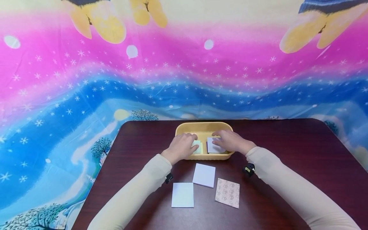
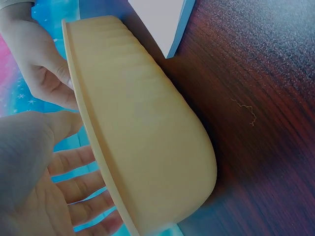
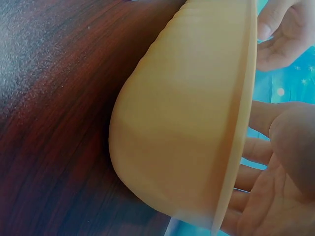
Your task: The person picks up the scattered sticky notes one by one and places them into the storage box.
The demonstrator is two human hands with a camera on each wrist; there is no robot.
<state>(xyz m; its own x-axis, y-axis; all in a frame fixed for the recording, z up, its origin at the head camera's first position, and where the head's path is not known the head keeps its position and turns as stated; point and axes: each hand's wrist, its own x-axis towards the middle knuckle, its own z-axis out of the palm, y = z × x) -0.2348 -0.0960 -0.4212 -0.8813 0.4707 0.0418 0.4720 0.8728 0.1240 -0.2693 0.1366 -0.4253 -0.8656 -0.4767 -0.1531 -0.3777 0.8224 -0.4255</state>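
Note:
A yellow plastic tray (image 1: 204, 156) stands on the table with square paper pads inside. My left hand (image 1: 181, 146) is over the tray's left end, its thumb and fingers spread above a pale green pad (image 1: 196, 147). At the right end, my right hand (image 1: 230, 140) reaches over the rim, fingers above a white pad (image 1: 214, 147) that has a purple edge under it. Seen from the left wrist, the left fingers (image 2: 81, 187) extend past the tray's rim, gripping nothing visible. The right wrist view shows the right fingers (image 3: 246, 177) likewise loosely extended, with the tray wall hiding their tips.
In front of the tray lie a white pad (image 1: 204, 175), a second white pad (image 1: 182, 195) and a pink patterned pad (image 1: 227, 193). They rest on a dark wooden table (image 1: 138, 198). A colourful printed cloth (image 1: 184, 70) hangs behind its far edge.

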